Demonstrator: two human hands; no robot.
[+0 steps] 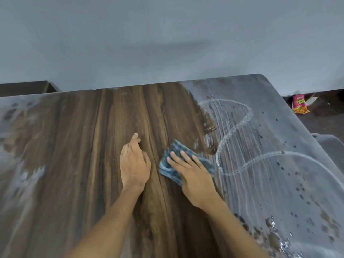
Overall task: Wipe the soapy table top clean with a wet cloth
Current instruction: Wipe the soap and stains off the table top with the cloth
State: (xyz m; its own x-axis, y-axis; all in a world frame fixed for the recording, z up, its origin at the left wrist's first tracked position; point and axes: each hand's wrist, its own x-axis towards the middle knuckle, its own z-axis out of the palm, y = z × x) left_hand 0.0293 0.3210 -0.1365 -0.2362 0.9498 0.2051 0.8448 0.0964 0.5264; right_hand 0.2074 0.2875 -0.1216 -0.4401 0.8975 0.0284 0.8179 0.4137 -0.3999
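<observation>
Brown wooden tabletop (111, 146) fills view, soapy streaks (251, 146) on right part. Left hand (134, 164) rests on bare wood, fingers loose, holding nothing. Right hand (193, 174) presses flat, fingers straight, on blue cloth (176, 151), just beside soap. Snack packet (299, 104) on floor, far right.

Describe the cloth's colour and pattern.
Blue cloth with darker and lighter blue stripes, under the right hand; seen in the head view.

Both forearms reach forward, the left hand (134, 162) resting with loosely curled fingers, the right hand (193, 175) pressing flat, fingers straight.
</observation>
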